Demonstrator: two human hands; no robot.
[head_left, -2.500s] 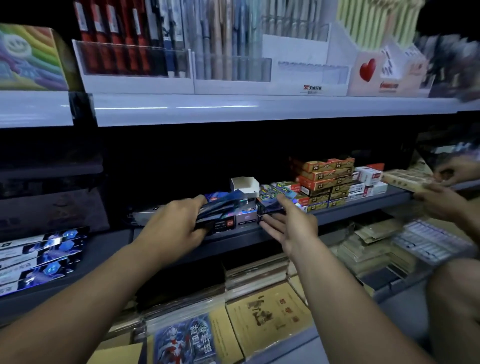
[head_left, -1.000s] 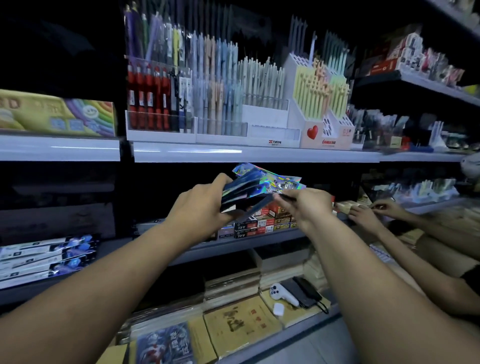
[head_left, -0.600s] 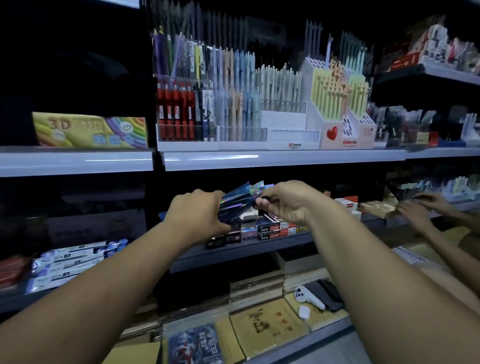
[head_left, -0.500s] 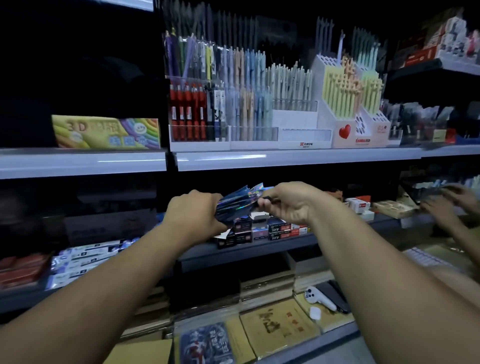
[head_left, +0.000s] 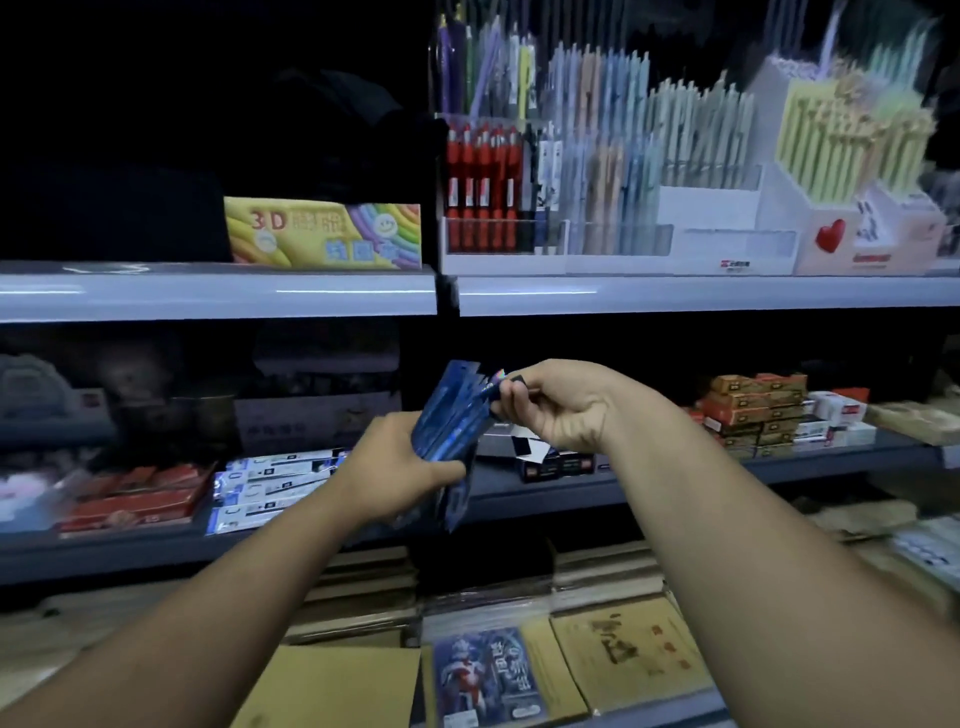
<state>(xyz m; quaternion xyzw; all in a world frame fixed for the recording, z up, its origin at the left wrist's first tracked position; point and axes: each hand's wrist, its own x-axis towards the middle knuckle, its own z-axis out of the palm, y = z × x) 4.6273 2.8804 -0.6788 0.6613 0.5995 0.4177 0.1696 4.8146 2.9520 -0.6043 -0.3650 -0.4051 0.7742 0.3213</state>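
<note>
Holding one fanned bundle of glossy blue foil packets (head_left: 448, 426) upright in front of the dark middle shelf (head_left: 675, 488), two bare hands work together. The left grip (head_left: 395, 467) is closed round the bundle's lower half, thumb across its front. The right grip (head_left: 556, 405) pinches the bundle's top edge between thumb and fingertips. How many packets the bundle holds cannot be told, since their edges blur together. On the middle shelf, three flat white-and-blue packets (head_left: 275, 480) lie left of the bundle, and one stack of brown-and-red cartons (head_left: 753, 410) stands to its right. The white upper shelf (head_left: 208, 296) carries one rainbow-printed cardboard box marked "3D" (head_left: 322, 234), one clear rack of red pens (head_left: 480, 208) and one white pen stand (head_left: 779, 228) bearing one red heart (head_left: 830, 235). Lowest down, one blue picture-card pack (head_left: 483, 675) lies beside one yellow booklet (head_left: 628, 649).
</note>
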